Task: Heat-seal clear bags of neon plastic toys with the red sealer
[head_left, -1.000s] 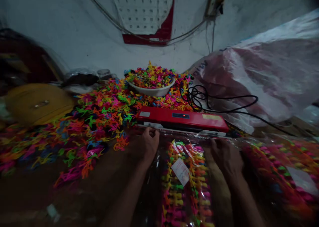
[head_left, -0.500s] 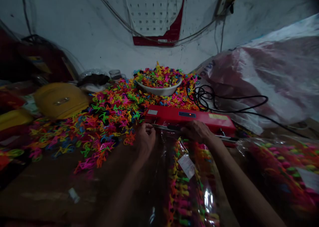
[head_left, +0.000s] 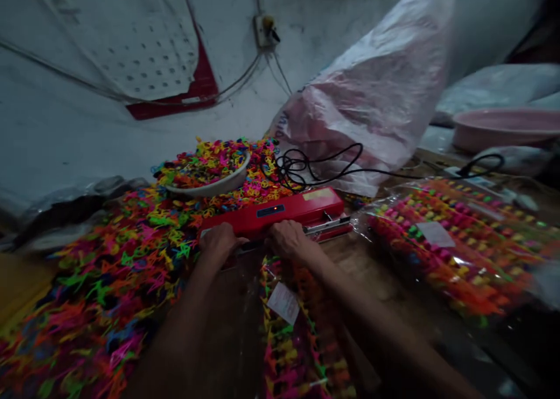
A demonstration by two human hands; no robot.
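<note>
A red bag sealer (head_left: 301,208) with a small lit display lies crosswise before me. My left hand (head_left: 219,240) is closed over the left end of its front bar, thumb pointing right. Curled against the middle of the same bar is my right hand (head_left: 289,237); its fingertips are partly hidden. Between my forearms lies a clear plastic bag (head_left: 284,340) of colourful small plastic figures with a white label. The bag's upper end reaches the sealer's bar under my hands, and I cannot make out its edge there.
Loose colourful plastic pieces (head_left: 131,259) are heaped on the left, around a heaped white bowl (head_left: 223,183). Filled clear bags (head_left: 459,241) lie at right. A black cord (head_left: 315,168) coils before a large plastic sack (head_left: 350,107). A pink basin (head_left: 503,128) stands far right.
The view has swung right, bringing the filled bags and pink basin further in. My left hand has gone from pinching at the bag's edge to closing over the sealer's left end.
</note>
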